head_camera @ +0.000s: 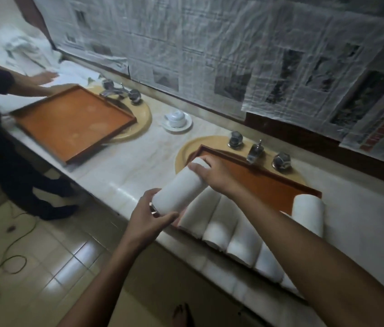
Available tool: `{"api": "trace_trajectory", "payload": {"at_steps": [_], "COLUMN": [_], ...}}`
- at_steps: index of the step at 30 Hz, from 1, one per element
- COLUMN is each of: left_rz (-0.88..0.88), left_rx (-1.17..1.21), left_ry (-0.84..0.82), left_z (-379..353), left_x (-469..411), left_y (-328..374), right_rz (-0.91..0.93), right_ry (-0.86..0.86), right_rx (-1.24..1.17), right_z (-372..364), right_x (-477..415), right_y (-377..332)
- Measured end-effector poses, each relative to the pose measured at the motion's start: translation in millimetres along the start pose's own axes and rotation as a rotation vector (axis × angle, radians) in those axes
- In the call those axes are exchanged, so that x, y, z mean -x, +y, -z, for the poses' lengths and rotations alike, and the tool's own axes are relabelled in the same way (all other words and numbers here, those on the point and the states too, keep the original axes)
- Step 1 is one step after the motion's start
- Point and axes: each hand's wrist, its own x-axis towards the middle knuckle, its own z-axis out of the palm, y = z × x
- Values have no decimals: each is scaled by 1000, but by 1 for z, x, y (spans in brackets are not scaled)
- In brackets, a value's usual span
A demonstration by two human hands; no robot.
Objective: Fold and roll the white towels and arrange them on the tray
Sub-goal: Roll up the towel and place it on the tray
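Note:
A rolled white towel is held above the left end of the orange tray that lies over the right sink. My left hand grips its near end and my right hand grips its far end. Several rolled white towels lie side by side along the tray's near edge. One more roll sits at the tray's right end. My right forearm hides part of that row.
A second orange tray lies over the left sink, with another person's hand beside it. Loose white towels are piled at the far left. A cup on a saucer stands between the sinks. Taps sit behind the right tray. Cables run across the floor.

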Motion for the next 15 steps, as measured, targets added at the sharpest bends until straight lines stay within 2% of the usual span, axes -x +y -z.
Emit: {"api": "trace_trajectory", "payload": {"at_steps": [4,9,12,15], "left_rz": [68,171,143,156], "left_rx": [-161,-365,-519,-492], "left_ry": [52,-21,-24,-4], "left_z": [1,-13,-20,-23], "left_x": [-30,-49,-51,-52], "left_y": [-29,-44,-55,-61], "right_rz": [-86,-156,-170,-166], "right_ry": [-109,-242,-291,-279], "right_rx": [213,414,514,560], "right_z": [-32,-54,-62,-66], "right_x": [-53,-87,-94,-95], "right_y": [-3,7,14,19]}}
